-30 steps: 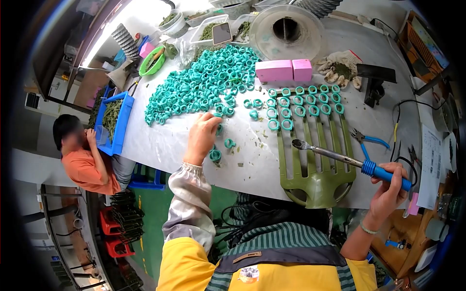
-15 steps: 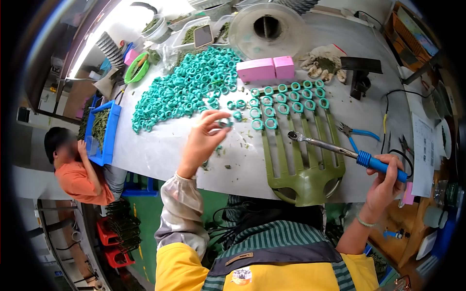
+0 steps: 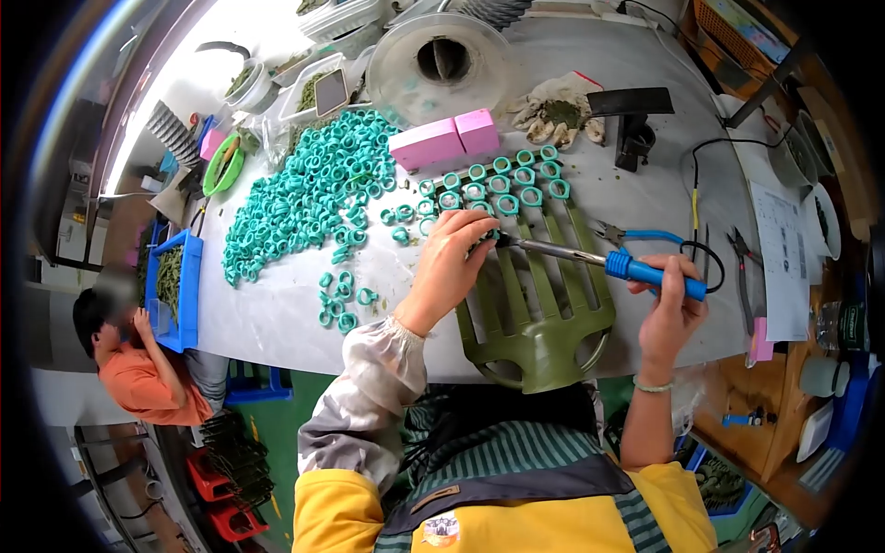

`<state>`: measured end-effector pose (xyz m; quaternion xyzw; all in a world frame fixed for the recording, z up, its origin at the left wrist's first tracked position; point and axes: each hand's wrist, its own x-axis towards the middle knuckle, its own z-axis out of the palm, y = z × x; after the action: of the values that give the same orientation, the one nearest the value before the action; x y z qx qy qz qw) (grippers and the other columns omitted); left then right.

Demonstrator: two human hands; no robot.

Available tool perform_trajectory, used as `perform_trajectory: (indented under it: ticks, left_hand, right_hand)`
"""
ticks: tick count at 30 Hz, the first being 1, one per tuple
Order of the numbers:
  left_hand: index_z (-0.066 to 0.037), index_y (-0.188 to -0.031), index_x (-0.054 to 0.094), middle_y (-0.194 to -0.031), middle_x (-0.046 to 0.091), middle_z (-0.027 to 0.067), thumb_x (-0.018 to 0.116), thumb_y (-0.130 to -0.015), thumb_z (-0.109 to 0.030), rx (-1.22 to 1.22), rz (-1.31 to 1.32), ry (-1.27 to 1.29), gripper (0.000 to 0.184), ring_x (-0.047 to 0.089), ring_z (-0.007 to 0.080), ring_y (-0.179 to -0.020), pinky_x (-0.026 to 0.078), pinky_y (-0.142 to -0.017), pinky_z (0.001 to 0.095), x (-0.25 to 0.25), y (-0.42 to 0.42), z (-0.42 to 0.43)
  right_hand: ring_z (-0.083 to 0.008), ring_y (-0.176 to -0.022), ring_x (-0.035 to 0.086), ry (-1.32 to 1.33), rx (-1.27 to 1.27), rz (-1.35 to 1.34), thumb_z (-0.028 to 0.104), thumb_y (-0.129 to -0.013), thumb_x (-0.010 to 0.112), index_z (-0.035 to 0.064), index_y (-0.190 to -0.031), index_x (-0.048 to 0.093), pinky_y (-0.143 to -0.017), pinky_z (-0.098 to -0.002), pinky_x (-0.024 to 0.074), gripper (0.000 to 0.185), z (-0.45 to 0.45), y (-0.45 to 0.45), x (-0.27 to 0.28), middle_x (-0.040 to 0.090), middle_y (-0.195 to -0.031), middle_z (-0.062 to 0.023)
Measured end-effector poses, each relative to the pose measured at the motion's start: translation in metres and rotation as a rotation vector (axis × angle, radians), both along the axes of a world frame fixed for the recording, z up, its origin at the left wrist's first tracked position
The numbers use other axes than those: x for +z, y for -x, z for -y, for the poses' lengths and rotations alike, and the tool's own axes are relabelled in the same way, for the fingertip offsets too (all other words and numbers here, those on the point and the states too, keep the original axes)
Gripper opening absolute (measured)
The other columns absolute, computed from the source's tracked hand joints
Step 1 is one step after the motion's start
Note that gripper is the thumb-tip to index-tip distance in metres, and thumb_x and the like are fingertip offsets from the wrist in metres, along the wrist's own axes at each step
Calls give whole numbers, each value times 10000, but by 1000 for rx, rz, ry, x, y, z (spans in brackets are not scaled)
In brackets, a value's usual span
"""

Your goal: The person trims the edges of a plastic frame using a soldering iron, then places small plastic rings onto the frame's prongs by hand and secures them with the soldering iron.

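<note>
Over the upper left of an olive-green slotted frame (image 3: 544,346), my left hand (image 3: 449,267) has its fingers closed on a teal ring (image 3: 483,242), partly hidden by the fingers. My right hand (image 3: 671,318) grips the blue handle of a metal-shafted tool (image 3: 590,257); the tool's tip touches or nearly touches that ring. Rows of teal rings (image 3: 502,184) sit along the frame's far end. Left of them lies a large heap of loose teal rings (image 3: 313,189), with several more rings (image 3: 339,297) nearer the table's front edge.
Pink blocks (image 3: 442,140), a stained glove (image 3: 558,112) and a black stand (image 3: 634,124) are beyond the frame. Blue-handled pliers (image 3: 645,236) and a cable (image 3: 698,184) lie right. A person in orange (image 3: 147,378) sits left by a blue crate (image 3: 184,295).
My left hand has moved right with the ring, from beside the loose rings to the frame. The tool in my right hand now meets it there. The head view has shifted.
</note>
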<state>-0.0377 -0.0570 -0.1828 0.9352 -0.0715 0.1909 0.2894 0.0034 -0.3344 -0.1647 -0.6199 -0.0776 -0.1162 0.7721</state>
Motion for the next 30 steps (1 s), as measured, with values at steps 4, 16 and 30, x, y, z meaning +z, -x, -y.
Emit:
perform_trajectory:
  ticks: [4,16,30]
  left_hand:
    - [-48,-1088,703,-1138,676,93,729,-779,17,-24,-14,16,317,609,303,-1046,501,-889,401,2,-2,-1]
    - [-49,-926,619,-1015,620,131,735,-844,-135,639,-76,-156,166,584,305,-887,457,-798,429,4,57,-139]
    - [-25,-1185,695,-900,673,10,516,-973,-9,552,-326,898,278,685,130,-806,558,-798,243,-9,107,-180]
  right_hand:
    - [-159,-603,632,38,8,20,110,-978,552,-39,-831,645,-571,-251,509,229,7,0,6,659,-851,-96]
    - [-148,-518,556,-9,-46,48,160,-969,549,-20,-779,594,-420,-236,445,266,31,1,21,616,-780,-107]
    - [-133,-511,563,28,-64,48,181,-985,542,-8,-781,610,-429,-224,455,287,26,7,27,646,-794,-106]
